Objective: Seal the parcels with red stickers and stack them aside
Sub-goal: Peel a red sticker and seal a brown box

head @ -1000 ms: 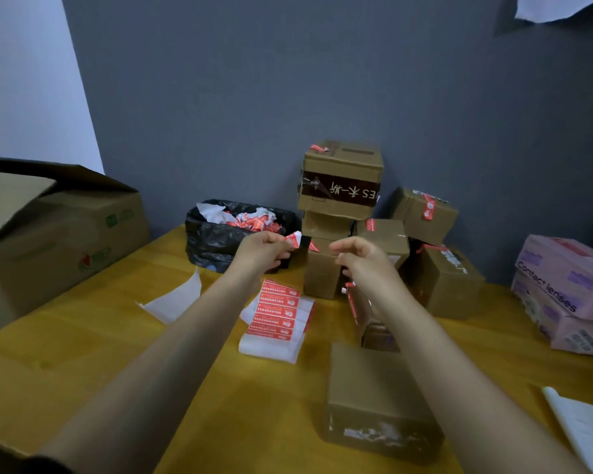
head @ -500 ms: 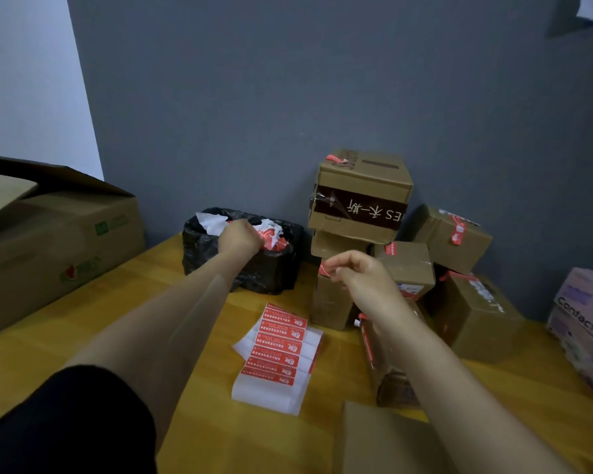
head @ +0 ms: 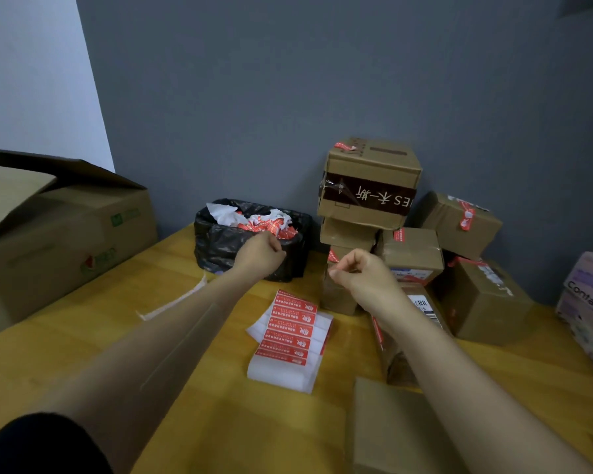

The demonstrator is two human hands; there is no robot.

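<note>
The left hand (head: 260, 255) curls over a black plastic rubbish bag (head: 220, 248), and the right hand (head: 365, 277) pinches thumb to forefinger. Whether either holds anything is unclear. Between the forearms, a white sheet of red rectangular stickers (head: 290, 331) lies flat on the yellow wooden table (head: 83, 336), its long axis pointing away toward stacked brown cardboard parcels (head: 367, 186).

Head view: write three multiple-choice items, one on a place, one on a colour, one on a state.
1. The left hand is: A) at the black bin bag; B) on a laptop; C) in a drawer.
2. The labels on the sticker sheets are: A) blue; B) red; C) green.
3. The large carton at the left is: A) taped shut; B) crushed flat; C) open, with a flap raised.
Key: 1 A, the fist overlaps the bag's near rim; 2 B, red strips cover the top sheet; 3 C, its flap stands up above the top.
</note>
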